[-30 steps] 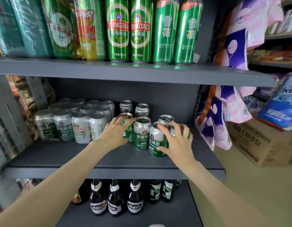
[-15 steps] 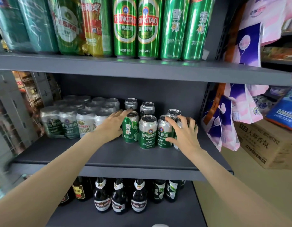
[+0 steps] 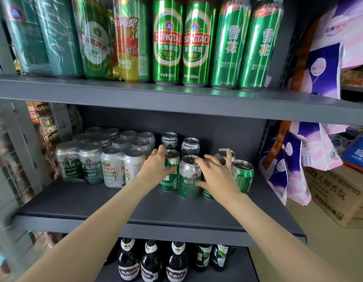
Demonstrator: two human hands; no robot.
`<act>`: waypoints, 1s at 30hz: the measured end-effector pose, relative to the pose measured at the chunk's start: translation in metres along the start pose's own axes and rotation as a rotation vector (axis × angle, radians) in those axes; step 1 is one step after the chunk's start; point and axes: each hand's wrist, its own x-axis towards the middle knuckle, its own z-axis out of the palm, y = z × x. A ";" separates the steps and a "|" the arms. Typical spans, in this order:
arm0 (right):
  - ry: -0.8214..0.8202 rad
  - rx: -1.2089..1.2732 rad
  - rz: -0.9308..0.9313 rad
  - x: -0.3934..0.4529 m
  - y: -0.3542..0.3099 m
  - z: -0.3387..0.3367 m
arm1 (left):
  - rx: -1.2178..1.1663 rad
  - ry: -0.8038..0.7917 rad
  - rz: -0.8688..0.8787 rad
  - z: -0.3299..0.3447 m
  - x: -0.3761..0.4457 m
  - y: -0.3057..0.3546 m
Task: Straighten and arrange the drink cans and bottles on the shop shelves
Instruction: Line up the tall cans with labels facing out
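Observation:
On the dark middle shelf (image 3: 156, 208) stands a cluster of short beer cans. My left hand (image 3: 156, 166) is wrapped around a green can (image 3: 170, 181) at the cluster's left. A silver-and-green can (image 3: 189, 178) stands free in the front middle. My right hand (image 3: 218, 176) covers the top and side of the can just right of it (image 3: 207, 193), which is mostly hidden. A green can (image 3: 243, 176) stands free at the right, another (image 3: 224, 154) behind my fingers. Two silver cans (image 3: 170, 139) stand at the back.
Shrink-wrapped packs of silver cans (image 3: 89, 163) fill the shelf's left. Tall green cans (image 3: 180, 41) line the shelf above. Dark beer bottles (image 3: 152, 261) stand below. Pink and purple packets (image 3: 288, 165) hang at the right, beside a cardboard box (image 3: 335, 198) on the floor.
My right hand has shifted left, off the rightmost green can, which now stands free. My left hand stays on the left green can. The cans stand closer together.

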 end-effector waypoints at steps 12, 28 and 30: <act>-0.049 -0.146 0.039 0.076 -0.040 0.009 | 0.076 0.021 -0.004 -0.029 -0.025 -0.019; -0.348 0.311 -0.046 0.036 0.032 -0.030 | -0.099 0.049 -0.006 -0.023 -0.045 -0.022; -0.340 0.438 -0.036 0.046 0.014 -0.024 | -0.079 0.023 0.007 -0.027 -0.048 -0.024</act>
